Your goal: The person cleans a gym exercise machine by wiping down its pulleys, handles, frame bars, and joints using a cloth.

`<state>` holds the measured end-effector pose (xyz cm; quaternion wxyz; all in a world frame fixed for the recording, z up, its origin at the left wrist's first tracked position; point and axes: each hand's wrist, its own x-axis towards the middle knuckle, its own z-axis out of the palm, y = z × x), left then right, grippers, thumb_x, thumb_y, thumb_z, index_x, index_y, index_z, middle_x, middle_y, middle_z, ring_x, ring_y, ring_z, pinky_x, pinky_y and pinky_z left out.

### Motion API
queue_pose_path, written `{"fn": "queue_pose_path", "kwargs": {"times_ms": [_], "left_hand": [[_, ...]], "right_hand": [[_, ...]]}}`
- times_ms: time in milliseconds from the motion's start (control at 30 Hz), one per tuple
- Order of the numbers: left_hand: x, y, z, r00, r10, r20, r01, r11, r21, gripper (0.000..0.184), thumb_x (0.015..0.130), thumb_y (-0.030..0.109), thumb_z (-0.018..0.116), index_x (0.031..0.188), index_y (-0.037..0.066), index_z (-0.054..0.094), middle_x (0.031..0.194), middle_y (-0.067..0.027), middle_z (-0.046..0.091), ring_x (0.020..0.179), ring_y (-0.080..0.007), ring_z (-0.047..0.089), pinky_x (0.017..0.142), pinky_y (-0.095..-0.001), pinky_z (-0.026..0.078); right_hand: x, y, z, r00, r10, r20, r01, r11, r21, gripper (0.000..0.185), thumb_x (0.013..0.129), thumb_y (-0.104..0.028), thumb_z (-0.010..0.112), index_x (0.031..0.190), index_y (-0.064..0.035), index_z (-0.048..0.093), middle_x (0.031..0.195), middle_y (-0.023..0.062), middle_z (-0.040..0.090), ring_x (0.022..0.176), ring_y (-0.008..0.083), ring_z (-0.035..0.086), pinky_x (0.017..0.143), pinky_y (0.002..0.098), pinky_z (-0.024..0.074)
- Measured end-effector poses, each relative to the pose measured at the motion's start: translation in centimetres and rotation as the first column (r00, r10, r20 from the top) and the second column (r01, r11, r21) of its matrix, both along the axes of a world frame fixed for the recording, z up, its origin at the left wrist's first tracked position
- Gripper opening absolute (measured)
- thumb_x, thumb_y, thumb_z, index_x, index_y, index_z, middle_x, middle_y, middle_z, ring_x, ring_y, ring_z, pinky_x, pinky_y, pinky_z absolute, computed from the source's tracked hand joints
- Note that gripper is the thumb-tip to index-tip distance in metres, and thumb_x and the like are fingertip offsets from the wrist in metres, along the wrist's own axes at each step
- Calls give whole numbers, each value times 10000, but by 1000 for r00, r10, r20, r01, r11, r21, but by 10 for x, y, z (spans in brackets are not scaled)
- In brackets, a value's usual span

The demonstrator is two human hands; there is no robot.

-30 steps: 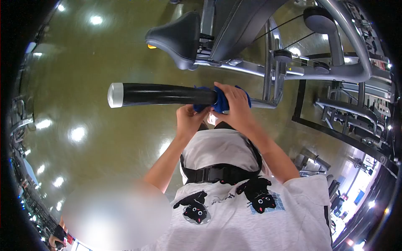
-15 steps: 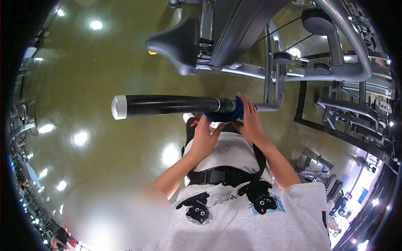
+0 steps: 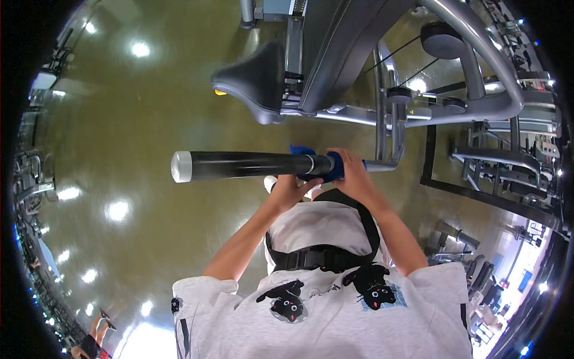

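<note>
A machine's handle arm with a black grip [image 3: 245, 164] and a silver end cap reaches across in front of me. Blue cloth [image 3: 338, 165] is wrapped about its metal part, just right of the grip, and a loose end sticks up on the far side. My right hand [image 3: 354, 179] is closed over the cloth, fingers bent over the bar. My left hand [image 3: 288, 192] holds the cloth from the near side, its thumb stretched along it; some of its fingers are hidden beneath the bar.
A black saddle-shaped seat [image 3: 254, 81] and a padded backrest [image 3: 347, 48] stand beyond the bar. Grey frame tubes [image 3: 508, 90] curve at the right. More gym machines line both sides, and another person's legs [image 3: 98, 329] show at lower left.
The bar and machine sit slightly lower in view. The cloth's loose end now shows above the bar, and my left hand has shifted a little downward and left.
</note>
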<state>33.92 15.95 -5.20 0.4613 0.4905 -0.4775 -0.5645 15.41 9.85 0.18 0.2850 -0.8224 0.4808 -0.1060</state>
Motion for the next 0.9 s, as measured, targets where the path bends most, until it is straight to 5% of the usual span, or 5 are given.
{"fn": "queue_pose_path", "kwargs": {"times_ms": [100,267,500,667,900], "left_hand": [[0,6,15,997,-79,-21,80,994,72,530,739,69,759,1184,48,472,1124,-58,558,1037,-159,523,893,-317,435],[-19,25,10,998,48,-37,-47,999,26,736,743,54,756,1282,50,256,1174,-82,508,1060,-174,519,872,-326,454],[-19,28,-14,993,103,-63,-105,994,-23,749,755,-3,716,1328,75,240,1184,-83,503,1069,-194,529,867,-332,464],[1,16,-3,999,-48,-8,49,987,151,646,731,87,759,1264,83,395,1192,-95,506,1101,-219,515,909,-346,434],[-11,14,0,981,146,129,-146,989,-13,572,666,78,768,1170,44,498,1103,-156,550,1025,-321,539,881,-380,425]], "right_hand": [[4,4,15,997,31,67,-32,999,8,627,630,-25,685,1211,-72,454,1144,163,550,1092,363,504,928,448,397],[23,5,48,984,134,115,-136,991,16,703,631,-2,680,1278,-87,421,1202,164,518,1114,353,490,979,432,379],[46,1,38,974,193,117,-191,981,-30,720,601,-19,686,1273,-119,446,1237,95,502,1148,316,466,962,414,383],[47,-19,29,954,274,124,-284,956,75,790,560,-118,775,1272,-164,437,1110,115,569,1023,335,552,860,412,447],[45,-19,32,959,271,84,-276,959,55,716,553,-164,787,1204,-154,490,1074,85,591,970,330,576,810,412,471]]}}
